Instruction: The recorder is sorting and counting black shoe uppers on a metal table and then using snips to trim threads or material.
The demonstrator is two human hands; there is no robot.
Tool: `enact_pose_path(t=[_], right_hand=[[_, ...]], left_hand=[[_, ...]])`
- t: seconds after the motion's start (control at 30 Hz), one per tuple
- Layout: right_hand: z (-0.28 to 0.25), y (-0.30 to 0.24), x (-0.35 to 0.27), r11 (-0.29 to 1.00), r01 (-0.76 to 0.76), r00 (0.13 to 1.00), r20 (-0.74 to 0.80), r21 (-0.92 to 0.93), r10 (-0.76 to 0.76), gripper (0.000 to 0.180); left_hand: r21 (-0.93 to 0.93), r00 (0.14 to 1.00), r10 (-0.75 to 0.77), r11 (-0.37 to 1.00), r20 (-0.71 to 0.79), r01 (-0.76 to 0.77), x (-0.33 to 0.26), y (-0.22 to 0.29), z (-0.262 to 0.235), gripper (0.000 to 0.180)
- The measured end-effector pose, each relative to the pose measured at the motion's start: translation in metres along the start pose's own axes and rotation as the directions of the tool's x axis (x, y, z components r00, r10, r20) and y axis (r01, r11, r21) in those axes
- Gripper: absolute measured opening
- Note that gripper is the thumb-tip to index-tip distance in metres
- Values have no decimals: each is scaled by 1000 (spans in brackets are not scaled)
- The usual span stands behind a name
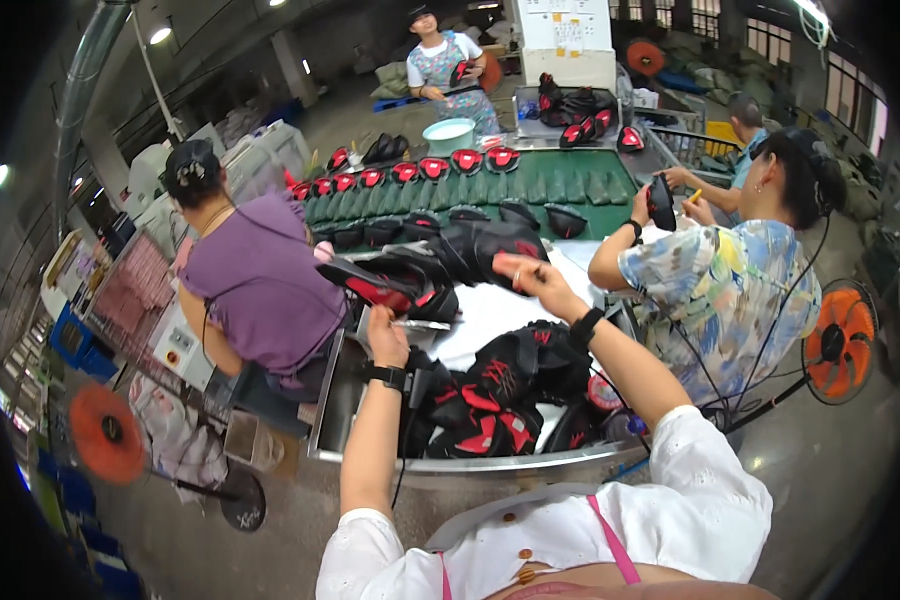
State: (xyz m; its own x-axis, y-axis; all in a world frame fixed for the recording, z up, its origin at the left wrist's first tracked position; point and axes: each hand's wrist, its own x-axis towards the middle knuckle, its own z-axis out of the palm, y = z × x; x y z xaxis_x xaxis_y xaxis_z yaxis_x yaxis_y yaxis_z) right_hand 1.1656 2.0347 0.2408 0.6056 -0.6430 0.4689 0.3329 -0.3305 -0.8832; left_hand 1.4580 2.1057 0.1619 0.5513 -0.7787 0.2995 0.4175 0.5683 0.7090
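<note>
My left hand [385, 337] is closed on the near edge of a black shoe upper with a red inside [372, 287], tilted over the metal tray. Farther right, my right hand [548, 285] has its fingers stretched out beside a black shoe upper [490, 245] in a row of them; a small dark thing by its thumb is too small to make out. Below and between my forearms, a pile of black and red shoe uppers [495, 385] lies in the metal tray [342, 395].
A green conveyor [595, 165] carries rows of shoe parts ahead. A person in purple [260, 280] sits at left; one in a patterned shirt [715, 290] works at right. Orange fans [840, 340] stand at both sides. Another person [445, 65] stands at the far end.
</note>
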Motion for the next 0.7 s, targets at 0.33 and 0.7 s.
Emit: enact_pose_path(t=[0.33,0.7], right_hand=[[0,121,-44,286,-80,902,53,-955,429,19],[160,80,19,31,-104,941,-88,-994,328,15]], left_hand=[[992,797,-601,126,62,18,77,-131,-95,26],[962,476,-844,157,249,-224,33,34,-54,25]])
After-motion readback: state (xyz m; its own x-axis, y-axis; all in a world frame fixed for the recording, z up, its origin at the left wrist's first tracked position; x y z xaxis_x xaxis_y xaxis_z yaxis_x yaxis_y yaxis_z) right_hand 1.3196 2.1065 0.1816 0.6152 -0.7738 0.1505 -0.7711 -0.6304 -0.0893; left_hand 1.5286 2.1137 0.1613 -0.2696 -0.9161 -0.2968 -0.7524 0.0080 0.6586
